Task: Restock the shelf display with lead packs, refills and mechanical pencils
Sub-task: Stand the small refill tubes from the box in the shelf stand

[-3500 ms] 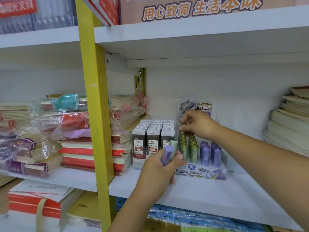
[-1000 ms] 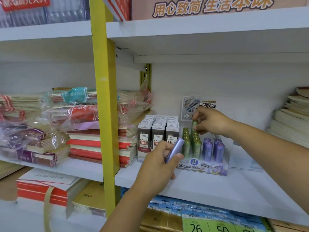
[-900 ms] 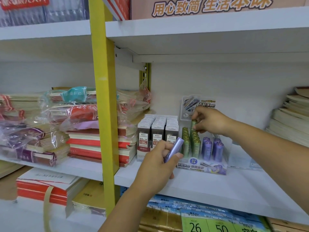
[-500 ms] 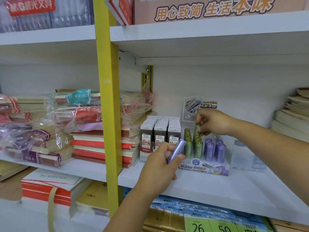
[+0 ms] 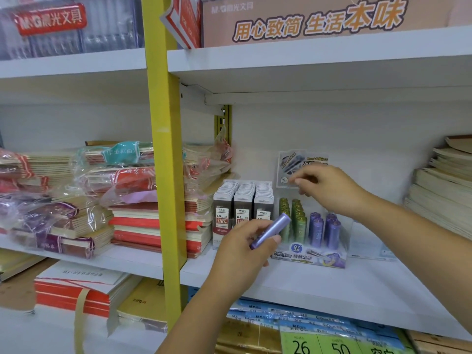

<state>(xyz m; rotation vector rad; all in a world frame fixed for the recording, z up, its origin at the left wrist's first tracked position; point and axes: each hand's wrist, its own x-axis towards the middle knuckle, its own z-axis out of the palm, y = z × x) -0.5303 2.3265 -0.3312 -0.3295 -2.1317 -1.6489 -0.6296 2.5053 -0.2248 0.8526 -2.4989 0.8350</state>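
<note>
Lifted off the green cylindrical lead tubes [image 5: 296, 213], the right hand [image 5: 329, 190] hovers mid-frame, loose and seemingly empty; the left hand [image 5: 240, 254] grips a purple plastic lead tube [image 5: 270, 229] at centre. Next, it probably needs standing beside the shelved purple tubes [image 5: 324, 228].

lilac tube [image 5: 270, 231]: pale metallic purple, plain. green tubes [image 5: 296, 218] in display tray: olive-green with a glittery speckle, caps the same. purple tubes [image 5: 324, 229] beside them: violet, small pale print. tray front [image 5: 309, 256]: white, purple artwork, one round blue badge, dark lettering. lead packs [image 5: 242, 208]: grey-brown bodies, white caps, white labels with a red band. upright [image 5: 166, 149]: yellow. shelf [image 5: 332, 284]: white. notebook stack [image 5: 153, 226]: red and cream layers. wrapped bundles [image 5: 122, 172]: red, teal and purple bands, white stripes. banner [image 5: 319, 21]: peach, orange characters outlined white. price tags [image 5: 319, 344]: green, black digits.
</note>
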